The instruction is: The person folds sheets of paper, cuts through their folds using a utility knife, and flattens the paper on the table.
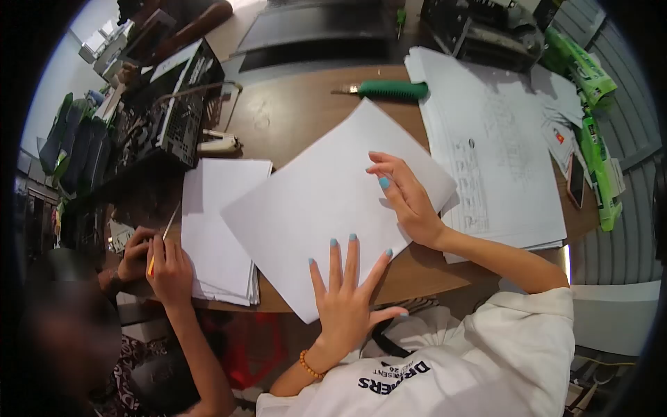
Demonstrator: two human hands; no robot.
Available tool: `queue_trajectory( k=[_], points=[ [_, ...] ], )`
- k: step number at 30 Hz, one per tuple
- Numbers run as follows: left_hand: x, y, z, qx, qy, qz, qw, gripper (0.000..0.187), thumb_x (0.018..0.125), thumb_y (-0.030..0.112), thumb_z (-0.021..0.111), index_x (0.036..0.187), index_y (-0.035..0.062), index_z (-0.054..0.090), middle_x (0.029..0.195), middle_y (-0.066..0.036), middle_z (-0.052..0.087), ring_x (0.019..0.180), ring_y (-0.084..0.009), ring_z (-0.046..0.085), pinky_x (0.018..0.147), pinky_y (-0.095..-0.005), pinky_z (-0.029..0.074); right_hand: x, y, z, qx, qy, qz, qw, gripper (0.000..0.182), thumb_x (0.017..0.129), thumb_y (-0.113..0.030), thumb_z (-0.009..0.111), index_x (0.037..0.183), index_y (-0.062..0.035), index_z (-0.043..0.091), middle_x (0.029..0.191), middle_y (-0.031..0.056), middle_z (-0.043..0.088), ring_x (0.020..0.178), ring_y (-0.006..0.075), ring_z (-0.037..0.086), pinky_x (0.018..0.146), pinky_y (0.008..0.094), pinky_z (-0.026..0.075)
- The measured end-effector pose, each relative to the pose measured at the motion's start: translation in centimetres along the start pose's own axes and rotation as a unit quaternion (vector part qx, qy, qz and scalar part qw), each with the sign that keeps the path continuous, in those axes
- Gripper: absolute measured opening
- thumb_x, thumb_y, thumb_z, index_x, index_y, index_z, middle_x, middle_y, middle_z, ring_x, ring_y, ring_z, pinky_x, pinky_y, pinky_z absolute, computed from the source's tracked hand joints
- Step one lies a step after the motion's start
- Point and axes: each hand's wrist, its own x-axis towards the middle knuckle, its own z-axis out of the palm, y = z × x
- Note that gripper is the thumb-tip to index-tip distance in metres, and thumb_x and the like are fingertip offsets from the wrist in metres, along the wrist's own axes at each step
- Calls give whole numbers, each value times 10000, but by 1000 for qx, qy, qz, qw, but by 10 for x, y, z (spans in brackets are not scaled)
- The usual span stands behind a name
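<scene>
A blank white sheet of paper lies at an angle on the wooden table in front of me. My left hand, with a beaded bracelet at the wrist, rests flat on its near edge, fingers spread wide. On the sheet's right side is my right hand, its fingers loosely bent and apart, holding nothing. Beside the sheet, on the right, a stack of large papers shows faint print and pencil-like marks. A second stack of white papers lies to the left, partly under the sheet's corner.
A green-handled utility knife lies at the back. Another person's hand holds a thin stick-like thing at the left. Opened electronic equipment stands back left. A phone and green packets sit at the right edge.
</scene>
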Motion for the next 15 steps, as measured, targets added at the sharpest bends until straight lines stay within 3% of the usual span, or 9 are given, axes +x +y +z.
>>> queue_trajectory(
  k=[2,4,8,12,15],
  points=[
    [-1,0,2,-2,7,0,1000,824,656,783,436,1311,284,489,1411,-221,321,1302,-427,270,1005,-639,151,3,6,-8,-6,8,-13,1000,239,950,-127,368,1141,-40,481,1338,135,373,1205,227,417,998,319,344],
    [-2,-1,6,-2,21,4,1000,816,640,774,466,1311,310,484,1404,-224,328,1291,-432,282,999,-647,157,7,10,-21,-39,38,8,998,232,904,-54,418,1124,-9,475,1288,182,387,1215,304,414,1006,370,365],
    [-5,-2,9,18,35,5,999,813,639,772,483,1332,350,444,1388,-202,362,1281,-407,312,979,-651,202,18,14,-43,-138,63,-55,987,228,899,-78,444,1116,-13,474,1278,180,396,1198,313,416,997,374,360],
    [-6,-3,15,9,55,13,998,802,625,752,525,1297,317,494,1372,-230,364,1275,-440,302,980,-663,173,27,22,-71,-270,102,-116,950,224,896,-88,451,1104,-10,476,1260,181,404,1187,328,416,979,380,366],
    [-6,-4,15,3,62,19,998,788,635,738,534,1301,318,489,1370,-231,366,1270,-442,309,975,-665,185,26,26,-64,-275,54,-85,956,267,881,-96,480,1130,-6,443,1259,195,387,1193,360,390,995,392,337]
  ],
)
